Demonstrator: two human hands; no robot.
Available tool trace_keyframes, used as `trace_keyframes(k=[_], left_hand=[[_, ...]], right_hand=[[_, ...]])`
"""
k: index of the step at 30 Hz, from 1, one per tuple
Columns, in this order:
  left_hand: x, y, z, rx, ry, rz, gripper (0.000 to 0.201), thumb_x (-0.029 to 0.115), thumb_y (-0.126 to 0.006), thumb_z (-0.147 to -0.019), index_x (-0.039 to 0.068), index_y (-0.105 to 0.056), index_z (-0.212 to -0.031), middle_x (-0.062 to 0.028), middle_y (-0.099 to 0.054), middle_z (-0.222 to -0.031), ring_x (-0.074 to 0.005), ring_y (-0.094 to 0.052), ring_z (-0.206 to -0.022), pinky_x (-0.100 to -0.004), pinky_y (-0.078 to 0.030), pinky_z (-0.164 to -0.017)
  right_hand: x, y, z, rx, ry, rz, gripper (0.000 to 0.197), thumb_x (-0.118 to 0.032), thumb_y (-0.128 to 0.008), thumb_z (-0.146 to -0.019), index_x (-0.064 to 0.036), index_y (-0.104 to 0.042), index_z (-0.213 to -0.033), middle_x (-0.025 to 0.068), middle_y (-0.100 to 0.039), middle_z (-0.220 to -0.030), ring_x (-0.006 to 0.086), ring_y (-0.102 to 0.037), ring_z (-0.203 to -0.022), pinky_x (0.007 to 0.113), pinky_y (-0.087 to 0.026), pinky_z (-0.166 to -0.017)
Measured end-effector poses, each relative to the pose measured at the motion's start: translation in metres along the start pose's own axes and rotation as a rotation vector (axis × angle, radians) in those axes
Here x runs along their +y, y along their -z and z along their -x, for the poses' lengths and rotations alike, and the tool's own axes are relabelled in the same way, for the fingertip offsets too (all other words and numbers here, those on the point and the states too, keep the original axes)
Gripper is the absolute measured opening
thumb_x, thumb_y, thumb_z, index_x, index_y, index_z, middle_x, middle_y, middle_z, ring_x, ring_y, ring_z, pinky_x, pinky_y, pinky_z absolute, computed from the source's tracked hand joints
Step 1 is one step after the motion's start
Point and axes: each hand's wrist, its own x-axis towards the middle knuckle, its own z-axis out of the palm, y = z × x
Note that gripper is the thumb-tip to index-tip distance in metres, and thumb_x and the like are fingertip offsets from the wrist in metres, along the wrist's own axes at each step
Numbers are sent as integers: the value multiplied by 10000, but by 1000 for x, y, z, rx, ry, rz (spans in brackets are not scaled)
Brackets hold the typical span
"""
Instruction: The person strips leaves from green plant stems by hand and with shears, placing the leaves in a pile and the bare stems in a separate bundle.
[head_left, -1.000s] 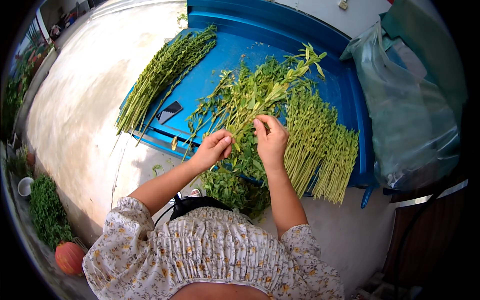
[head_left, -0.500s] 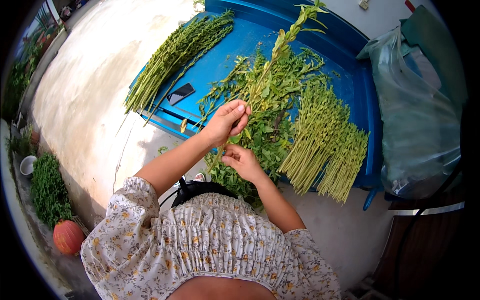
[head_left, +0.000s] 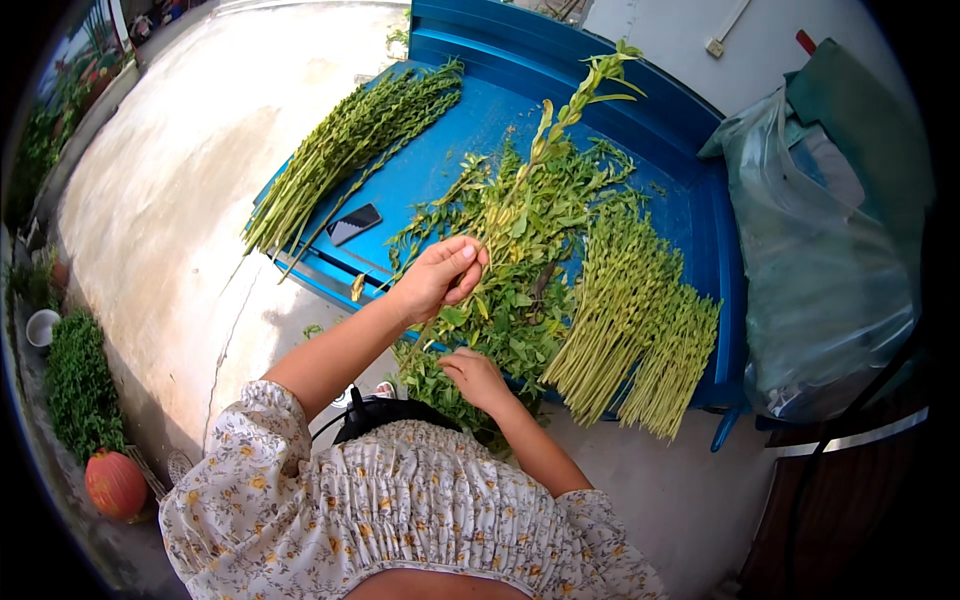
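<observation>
My left hand (head_left: pixel 443 280) is closed around a long green sesame-like stalk (head_left: pixel 553 130), which slants up and away with pods and a leafy tip at its far end. The stalk's bare lower end comes out below that fist. Closer to my body, my right hand (head_left: pixel 474 379) hangs low over loose leaves, its fingers curled together; whatever they hold, if anything, is hidden. Beneath both hands spreads a heap of stripped leaves (head_left: pixel 520 300). To its right lie bundles of leafless podded stalks (head_left: pixel 620 320), cut ends toward me.
A blue metal cart bed (head_left: pixel 400 175) carries the plants. On its left lie another stalk bundle (head_left: pixel 350 150) and a black phone (head_left: pixel 354 224). A greenish plastic sheet (head_left: pixel 830 270) hangs at the right. A red lantern-shaped object (head_left: pixel 115 485) and a green bush (head_left: pixel 82 385) stand at far left.
My right hand has dropped away from the stalk's lower end toward the leaves, its fingers drawing together. My left hand keeps its grip on the stalk. The view has shifted slightly.
</observation>
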Motion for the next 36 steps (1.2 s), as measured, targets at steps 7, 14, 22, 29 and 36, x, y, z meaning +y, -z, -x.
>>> trace_keyframes(k=[7, 14, 22, 29, 36], left_hand=[[-18, 26, 20, -33, 28, -253, 222, 268, -402, -926, 69, -491, -882, 2, -430, -564, -53, -309, -445, -187, -240, -404], [-35, 23, 27, -115, 14, -473, 262, 266, -426, -918, 31, -495, -1010, -20, -518, -740, -87, -472, -640, -216, -400, -592], [-24, -6, -3, 172, -113, -362, 201, 203, -510, -885, 40, -519, -1001, 30, -476, -679, -42, -393, -523, -196, -321, -458], [-31, 1, -6, 215, -88, -243, 182, 212, -516, -882, 53, -533, -971, 53, -422, -615, -29, -348, -485, -186, -268, -420], [-26, 2, -3, 72, 13, -198, 242, 259, -463, -904, 38, -549, -952, 22, -431, -603, -62, -357, -479, -204, -290, -421]], right_hand=[[-27, 115, -39, 610, -57, -688, 546, -201, -549, -859, -1, -284, -1293, 107, -483, -1157, 82, -511, -575, 209, -416, -491], [-56, 147, -61, 797, 3, -953, 259, -133, -591, -826, 9, -481, -1011, 50, -585, -785, 90, -527, -573, 211, -436, -512], [-64, 113, -62, 790, -54, -1049, 126, -60, -585, -818, 28, -548, -899, 65, -595, -784, 105, -570, -637, 216, -464, -569], [-58, 92, -47, 764, -59, -955, 161, -50, -594, -809, 30, -532, -934, 71, -581, -758, 124, -567, -644, 220, -460, -567], [-67, 118, -51, 937, 54, -453, 296, -14, -581, -791, 41, -493, -1069, 106, -482, -1110, 144, -580, -721, 239, -470, -583]])
